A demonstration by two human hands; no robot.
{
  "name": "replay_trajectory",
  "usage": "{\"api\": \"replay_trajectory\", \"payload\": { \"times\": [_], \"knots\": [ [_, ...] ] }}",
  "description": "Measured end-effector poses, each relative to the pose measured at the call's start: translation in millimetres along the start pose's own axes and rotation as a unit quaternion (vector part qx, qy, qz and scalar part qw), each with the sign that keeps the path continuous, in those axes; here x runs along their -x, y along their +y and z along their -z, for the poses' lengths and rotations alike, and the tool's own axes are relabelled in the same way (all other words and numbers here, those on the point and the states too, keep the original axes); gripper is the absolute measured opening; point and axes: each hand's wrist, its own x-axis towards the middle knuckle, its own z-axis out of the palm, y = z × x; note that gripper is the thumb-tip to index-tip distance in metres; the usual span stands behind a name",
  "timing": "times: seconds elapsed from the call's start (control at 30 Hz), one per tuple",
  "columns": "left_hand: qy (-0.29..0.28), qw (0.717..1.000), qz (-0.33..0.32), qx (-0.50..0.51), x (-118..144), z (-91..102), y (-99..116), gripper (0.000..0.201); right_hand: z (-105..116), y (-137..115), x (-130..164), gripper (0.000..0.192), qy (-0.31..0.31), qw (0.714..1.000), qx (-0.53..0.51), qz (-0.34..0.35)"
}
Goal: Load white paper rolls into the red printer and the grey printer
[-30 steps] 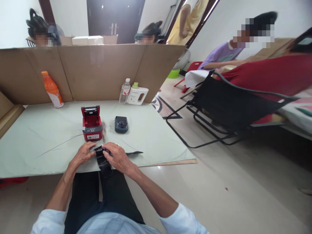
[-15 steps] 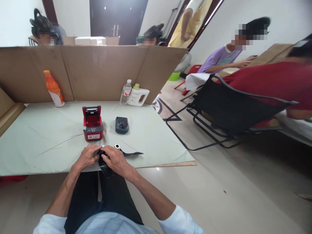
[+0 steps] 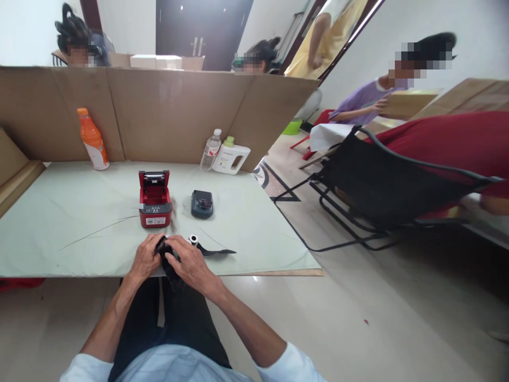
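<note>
Black wrapper [image 3: 170,265] sits at the table's [image 3: 59,233] near edge, pinched between your two hands: your left hand [image 3: 146,261] grips its left side, your right hand [image 3: 191,263] clasps its right. A small white roll [image 3: 193,239] lies just beyond your right fingers. Farther in stand the red printer [image 3: 155,200], lid open, and a dark device [image 3: 202,203].
</note>
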Motion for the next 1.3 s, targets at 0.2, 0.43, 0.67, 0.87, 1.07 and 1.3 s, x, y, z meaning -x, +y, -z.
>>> {"api": "replay_trajectory", "payload": {
  "times": [0.2, 0.43, 0.67, 0.87, 1.07, 1.3],
  "knots": [
    [0.085, 0.995, -0.043, -0.020, -0.7, 41.8, 28.7, 0.049, 6.3, -25.8, -14.9, 0.057, 0.026, 0.989, -0.131, -0.062],
    [0.130, 0.985, -0.109, -0.033, -4.8, 69.5, 66.5, 0.032, -0.7, -31.7, -38.3, 0.045, 0.018, 0.925, -0.359, -0.120],
    [0.169, 0.981, -0.008, 0.096, -4.2, 76.5, 65.5, 0.028, 3.7, -24.6, -43.1, 0.036, -0.008, 0.880, -0.460, -0.121],
    [0.091, 0.937, 0.114, 0.318, -5.0, 70.4, 62.6, 0.042, 1.4, -35.8, -46.8, 0.031, 0.075, 0.927, -0.362, -0.066],
    [0.099, 0.855, 0.159, 0.484, -5.0, 74.0, 72.6, 0.050, 5.1, -42.4, -49.6, 0.036, 0.110, 0.954, -0.278, 0.009],
    [0.012, 0.870, 0.166, 0.464, -17.4, 104.0, 78.9, 0.053, 32.5, -34.4, -55.3, 0.032, -0.006, 0.944, -0.330, 0.006]
  ]
}}
